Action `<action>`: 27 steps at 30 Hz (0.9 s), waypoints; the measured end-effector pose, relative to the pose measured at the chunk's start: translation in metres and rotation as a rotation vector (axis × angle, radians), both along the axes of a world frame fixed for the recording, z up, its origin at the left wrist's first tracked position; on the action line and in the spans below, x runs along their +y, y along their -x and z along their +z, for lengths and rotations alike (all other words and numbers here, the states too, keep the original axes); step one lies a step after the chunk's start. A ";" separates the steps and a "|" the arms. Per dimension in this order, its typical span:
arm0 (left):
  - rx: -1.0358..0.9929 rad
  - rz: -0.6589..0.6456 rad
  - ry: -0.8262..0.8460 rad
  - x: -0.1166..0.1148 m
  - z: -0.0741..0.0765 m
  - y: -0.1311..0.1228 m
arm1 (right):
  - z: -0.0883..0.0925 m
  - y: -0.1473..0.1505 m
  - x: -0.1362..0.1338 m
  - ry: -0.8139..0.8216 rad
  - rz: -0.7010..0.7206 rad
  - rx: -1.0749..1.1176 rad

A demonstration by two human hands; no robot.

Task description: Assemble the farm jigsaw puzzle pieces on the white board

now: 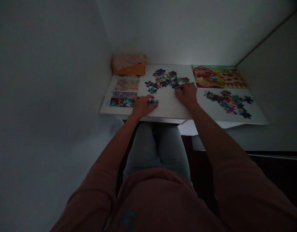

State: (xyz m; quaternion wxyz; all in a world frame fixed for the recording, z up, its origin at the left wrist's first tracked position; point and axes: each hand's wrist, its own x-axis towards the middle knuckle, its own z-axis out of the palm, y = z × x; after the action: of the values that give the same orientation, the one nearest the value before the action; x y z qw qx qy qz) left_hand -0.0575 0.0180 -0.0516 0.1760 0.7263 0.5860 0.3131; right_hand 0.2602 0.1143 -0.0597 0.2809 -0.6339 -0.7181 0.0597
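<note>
My left hand [143,106] rests near the table's front edge, thumb and fingers closed around a teal jigsaw piece [153,102]. Over the middle of the white table [167,104], my right hand [187,93] curls down at the near right side of a loose pile of jigsaw pieces [163,83]. Its fingertips touch a piece there, partly hidden under the fingers. The pile's pieces are dark blue, purple and teal, some overlapping. To the right of my right hand lies a cluster of more jigsaw pieces [231,102], partly joined or overlapping; I cannot tell which.
A farm picture sheet [219,77] lies at the back right. On the left is a printed picture sheet [124,90], partly under my left hand. An orange box [130,69] with a plastic wrapper on top stands in the back left corner. Walls [174,32] border the table.
</note>
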 end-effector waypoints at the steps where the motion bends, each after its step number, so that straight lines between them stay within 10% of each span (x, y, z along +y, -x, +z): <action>1: -0.005 -0.003 -0.001 -0.001 0.000 -0.001 | 0.000 0.000 0.000 -0.010 0.001 0.010; 27: 0.174 -0.134 -0.055 -0.016 0.018 -0.006 | -0.009 -0.003 0.006 -0.030 -0.055 -0.023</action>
State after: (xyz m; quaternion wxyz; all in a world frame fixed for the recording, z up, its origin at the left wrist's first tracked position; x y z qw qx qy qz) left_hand -0.0513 0.0015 -0.0339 0.1251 0.7928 0.5404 0.2525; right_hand 0.2635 0.1207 -0.0691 0.2836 -0.6499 -0.7043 0.0342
